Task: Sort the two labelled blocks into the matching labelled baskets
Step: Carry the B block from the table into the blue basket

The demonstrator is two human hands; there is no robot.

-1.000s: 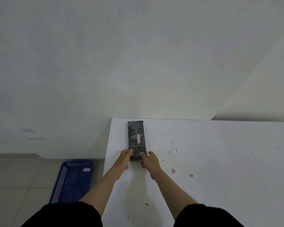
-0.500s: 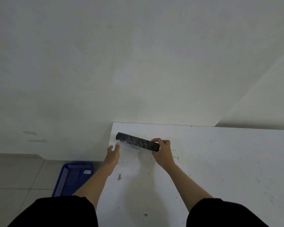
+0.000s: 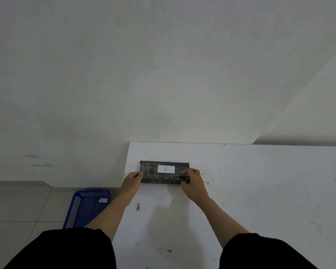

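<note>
The dark block [image 3: 164, 173] lies crosswise near the far left corner of the white table [image 3: 260, 200], its long side running left to right, with a white label [image 3: 166, 169] marked "B" facing up. Both arms reach forward from black sleeves [image 3: 66, 249]. The left hand [image 3: 132, 181] grips the block's left end, thumb on the top face and fingers tucked out of sight. The right hand [image 3: 192, 184] closes around the right end, thumb and fingers pinching it from above and from the near side. The block spans the gap between the two hands. Whether it rests on the table or is held just above it cannot be told. A blue basket [image 3: 86, 207] with a small white tag sits on the tiled floor [image 3: 17, 206] to the left of the table, nearer than the block.
</note>
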